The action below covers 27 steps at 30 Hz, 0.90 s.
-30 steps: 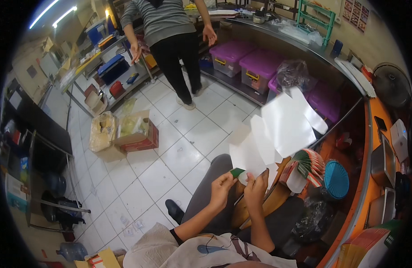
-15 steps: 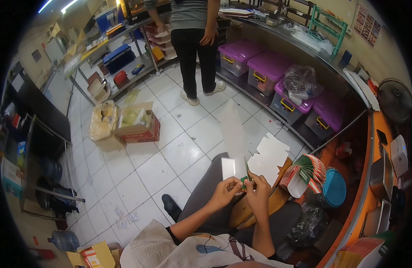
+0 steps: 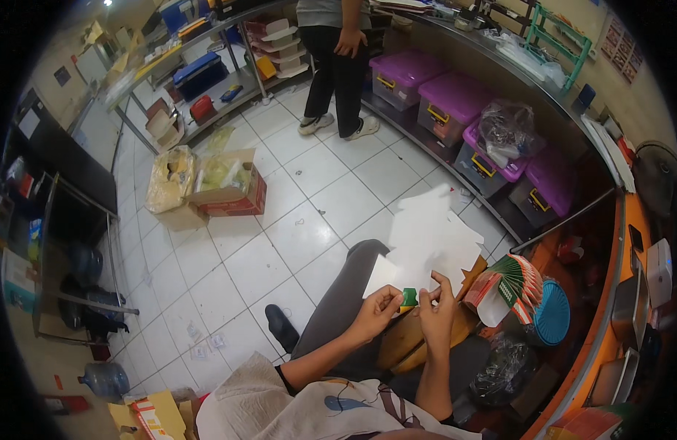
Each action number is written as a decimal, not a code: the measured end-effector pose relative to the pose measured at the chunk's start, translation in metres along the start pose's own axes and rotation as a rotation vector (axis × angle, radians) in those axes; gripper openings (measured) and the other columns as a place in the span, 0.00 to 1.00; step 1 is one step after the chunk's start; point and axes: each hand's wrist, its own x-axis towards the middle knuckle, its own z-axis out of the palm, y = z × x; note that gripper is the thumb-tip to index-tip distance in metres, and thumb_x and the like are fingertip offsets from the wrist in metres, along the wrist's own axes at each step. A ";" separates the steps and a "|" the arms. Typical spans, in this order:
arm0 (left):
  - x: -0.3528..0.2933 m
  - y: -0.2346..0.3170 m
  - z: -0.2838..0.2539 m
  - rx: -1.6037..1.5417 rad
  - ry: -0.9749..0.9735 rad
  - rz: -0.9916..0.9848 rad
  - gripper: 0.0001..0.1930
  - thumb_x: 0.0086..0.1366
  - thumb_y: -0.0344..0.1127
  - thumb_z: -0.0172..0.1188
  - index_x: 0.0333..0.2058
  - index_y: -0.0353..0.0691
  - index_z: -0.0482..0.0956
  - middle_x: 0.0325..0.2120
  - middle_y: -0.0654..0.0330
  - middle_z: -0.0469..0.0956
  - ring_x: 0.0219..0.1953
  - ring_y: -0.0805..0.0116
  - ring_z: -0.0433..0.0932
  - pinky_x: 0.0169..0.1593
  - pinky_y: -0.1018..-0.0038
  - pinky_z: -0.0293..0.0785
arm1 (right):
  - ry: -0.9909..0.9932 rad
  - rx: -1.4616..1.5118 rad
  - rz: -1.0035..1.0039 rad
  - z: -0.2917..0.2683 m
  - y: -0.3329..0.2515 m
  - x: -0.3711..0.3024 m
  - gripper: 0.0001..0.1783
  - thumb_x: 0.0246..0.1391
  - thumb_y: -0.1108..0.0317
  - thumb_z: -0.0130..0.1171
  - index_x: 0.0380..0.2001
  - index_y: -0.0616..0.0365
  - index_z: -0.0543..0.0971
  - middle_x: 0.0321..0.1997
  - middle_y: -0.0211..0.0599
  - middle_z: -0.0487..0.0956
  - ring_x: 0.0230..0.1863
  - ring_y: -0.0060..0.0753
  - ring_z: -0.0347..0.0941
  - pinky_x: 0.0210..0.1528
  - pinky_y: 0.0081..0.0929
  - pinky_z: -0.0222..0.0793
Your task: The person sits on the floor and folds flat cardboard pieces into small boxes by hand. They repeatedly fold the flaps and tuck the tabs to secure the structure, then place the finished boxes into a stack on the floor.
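Observation:
Over my lap, both hands hold a cardboard box blank (image 3: 383,274), white on the visible inside, with a small green printed part showing between my fingers. My left hand (image 3: 376,311) is closed on its lower left edge, thumb and fingers pinched together. My right hand (image 3: 437,306) pinches the right side beside the green part, its index finger raised. More white cardboard (image 3: 442,246) spreads out beyond the hands; I cannot tell where the held blank ends and any piece behind it begins. Beneath is a wooden stool (image 3: 426,339).
Right of my hands stand fanned red, white and green cartons (image 3: 506,290) and a blue round lid (image 3: 551,313). A black plastic bag (image 3: 505,369) lies below. Purple-lidded bins (image 3: 456,99) fill the right shelf. Another person (image 3: 332,66) stands ahead, near open boxes (image 3: 232,187) on the floor.
The white cardboard has swung right and now spreads wide beyond my hands. My right index finger has lifted. The other person has shifted, turning partly out of the top of the view.

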 end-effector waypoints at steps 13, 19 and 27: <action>0.006 -0.002 0.001 0.051 -0.053 -0.005 0.07 0.66 0.35 0.47 0.34 0.38 0.68 0.31 0.68 0.69 0.36 0.83 0.67 0.41 0.84 0.63 | 0.111 0.022 -0.103 0.002 -0.001 0.001 0.24 0.44 0.77 0.53 0.48 0.56 0.68 0.15 0.26 0.62 0.18 0.18 0.59 0.23 0.18 0.57; -0.002 0.002 0.005 -0.021 -0.037 0.098 0.07 0.65 0.34 0.49 0.37 0.37 0.66 0.34 0.66 0.68 0.40 0.80 0.66 0.42 0.82 0.64 | -0.031 0.031 -0.045 0.005 -0.001 -0.001 0.24 0.45 0.77 0.53 0.49 0.57 0.67 0.16 0.24 0.61 0.19 0.16 0.58 0.25 0.17 0.56; -0.003 0.005 -0.001 -0.078 -0.092 0.128 0.07 0.63 0.29 0.51 0.37 0.36 0.64 0.37 0.65 0.66 0.45 0.77 0.66 0.48 0.79 0.64 | -0.156 0.006 -0.030 0.004 -0.007 -0.008 0.24 0.47 0.75 0.53 0.51 0.57 0.68 0.17 0.25 0.66 0.21 0.16 0.61 0.25 0.15 0.57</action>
